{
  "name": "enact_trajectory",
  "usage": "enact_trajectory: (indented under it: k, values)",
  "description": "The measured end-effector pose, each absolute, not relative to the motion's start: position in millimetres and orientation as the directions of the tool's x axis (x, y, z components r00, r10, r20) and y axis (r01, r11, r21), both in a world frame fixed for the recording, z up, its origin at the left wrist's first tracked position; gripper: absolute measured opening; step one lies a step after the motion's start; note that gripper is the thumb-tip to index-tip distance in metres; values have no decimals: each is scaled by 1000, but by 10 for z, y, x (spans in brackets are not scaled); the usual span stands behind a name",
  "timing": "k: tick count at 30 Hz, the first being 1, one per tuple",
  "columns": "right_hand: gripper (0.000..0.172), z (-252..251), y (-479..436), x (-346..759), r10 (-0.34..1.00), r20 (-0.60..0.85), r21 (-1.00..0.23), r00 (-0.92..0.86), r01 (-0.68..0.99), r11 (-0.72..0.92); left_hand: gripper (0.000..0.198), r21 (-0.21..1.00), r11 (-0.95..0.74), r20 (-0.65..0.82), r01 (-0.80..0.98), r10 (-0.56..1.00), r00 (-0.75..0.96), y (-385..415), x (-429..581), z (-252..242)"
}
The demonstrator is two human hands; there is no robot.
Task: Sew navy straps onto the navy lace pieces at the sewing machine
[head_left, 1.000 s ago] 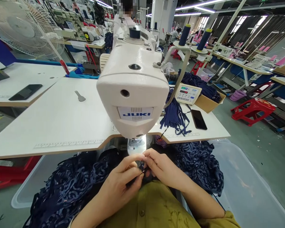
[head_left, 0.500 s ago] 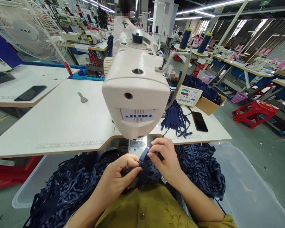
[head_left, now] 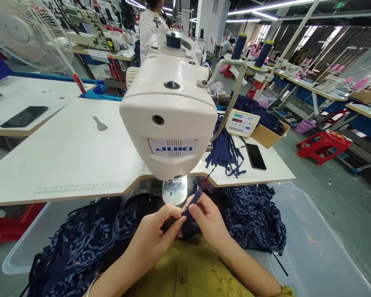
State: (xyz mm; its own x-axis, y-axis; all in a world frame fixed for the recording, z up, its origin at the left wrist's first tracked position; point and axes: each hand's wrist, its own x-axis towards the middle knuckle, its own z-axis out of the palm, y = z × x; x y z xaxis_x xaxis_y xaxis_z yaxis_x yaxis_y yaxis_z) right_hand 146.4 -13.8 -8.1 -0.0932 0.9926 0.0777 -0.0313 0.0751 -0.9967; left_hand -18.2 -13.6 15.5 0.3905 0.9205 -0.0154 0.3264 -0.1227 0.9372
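A narrow navy strap [head_left: 195, 197] with small metallic-looking bits along it is held between both hands, just in front of the sewing machine's lit needle area [head_left: 174, 190]. My left hand [head_left: 160, 227] pinches its lower end between thumb and fingers. Further up the strap, my right hand [head_left: 208, 218] is closed, thumb pressing it against the fingers. The upper end sticks out above the right fingertips. Above the hands looms the white sewing machine [head_left: 170, 111]. Dark blue patterned fabric [head_left: 83, 239] lies heaped left of my hands, and more patterned fabric [head_left: 253, 218] on the right.
A bundle of navy straps [head_left: 224, 150], a control panel [head_left: 241, 123] and a phone [head_left: 256, 156] are right of the machine. A flat grey metal piece [head_left: 99, 123] lies on the left tabletop [head_left: 64, 156]. Clear plastic bins [head_left: 315, 235] flank my lap. A red stool [head_left: 324, 145] stands at right.
My right hand has shifted lower and now presses its thumb on the strap, whose upper end shows more. The left hand keeps its pinch. The view has shifted slightly right.
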Motion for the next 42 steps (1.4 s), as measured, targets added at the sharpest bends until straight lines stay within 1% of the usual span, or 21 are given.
enact_trajectory:
  k: [3,5,9,11,13,17,19,21,25,28,30,32,34,36,39,41,42]
  values:
    - [29,-74,-154,1458,968,251,-964,-12,86,251,16,922,-120,-33,369,923,382,-145,-169,182]
    - [27,-86,-156,1463,952,305,-944,-31,120,306,18,928,-92,-46,362,933,356,-153,-167,185]
    - [15,-110,-139,1497,960,231,-970,-160,40,240,20,917,-103,-36,386,941,336,-170,-185,162]
    - [11,-109,-136,1512,963,217,-972,-162,54,228,18,893,-161,8,421,939,344,-175,-194,153]
    - [7,-106,-144,1519,958,253,-958,-138,105,268,16,859,-249,85,447,931,356,-176,-195,151]
    - [7,-123,-177,1510,935,345,-915,-86,193,355,12,768,-437,287,468,889,357,-172,-179,160]
    - [8,-142,-190,1504,926,374,-900,-62,216,378,12,720,-503,371,479,861,347,-173,-173,164]
    - [8,-159,-196,1499,917,396,-894,-51,208,398,13,689,-529,400,495,848,348,-178,-173,161]
    - [8,-169,-192,1488,916,398,-901,-46,169,400,13,674,-544,405,500,838,366,-186,-185,102]
    - [8,-177,-188,1471,921,389,-908,-29,155,389,14,619,-619,476,483,785,395,-187,-194,10]
    - [8,-191,-188,1462,923,384,-912,-13,151,381,18,582,-658,500,479,753,428,-191,-196,-43]
    - [7,-200,-193,1461,925,379,-913,-11,160,376,22,584,-660,484,472,750,450,-198,-192,-61]
    - [5,-188,-195,1471,930,367,-911,-31,190,366,20,631,-607,442,482,793,419,-206,-184,-34]
    - [3,-143,-187,1484,945,320,-916,-71,230,328,16,709,-496,354,501,865,355,-209,-178,20]
    - [4,-32,-129,1487,974,173,-938,-144,277,208,14,803,-316,193,505,940,281,-195,-185,88]
    - [4,38,-62,1468,980,94,-931,-177,332,149,15,794,-273,163,543,957,242,-173,-203,97]
    - [4,64,-23,1453,979,82,-916,-187,372,147,17,760,-294,200,580,954,222,-158,-217,91]
